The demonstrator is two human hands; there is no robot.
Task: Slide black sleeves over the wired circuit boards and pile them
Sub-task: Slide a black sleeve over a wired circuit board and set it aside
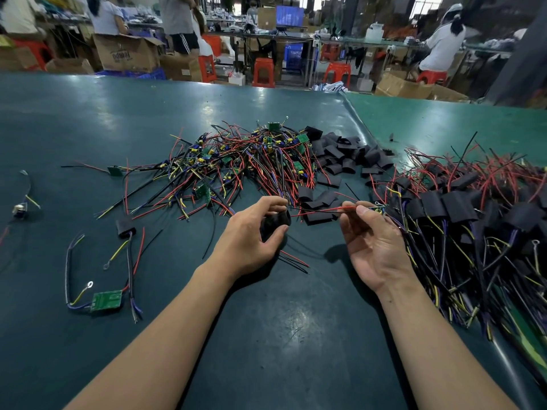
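Observation:
My left hand point(251, 238) grips a black sleeve point(275, 221) just above the green table point(88, 119), its opening turned to the right. My right hand point(373, 241) pinches a small wired circuit board point(379, 209) between thumb and fingertips. The board's red and black wires point(319, 210) run left into the sleeve, and their ends point(296, 260) stick out below my left hand. Behind my hands lies a tangled heap of bare wired boards point(242, 161). Loose black sleeves point(343, 155) lie to its right. A pile of sleeved boards point(473, 220) fills the right side.
A bare wired board point(106, 300) and one sleeved board point(125, 227) lie apart at the left, with a small part point(20, 208) near the left edge. Beyond the table's far edge stand cardboard boxes point(127, 54), red stools point(263, 72) and several people at other benches.

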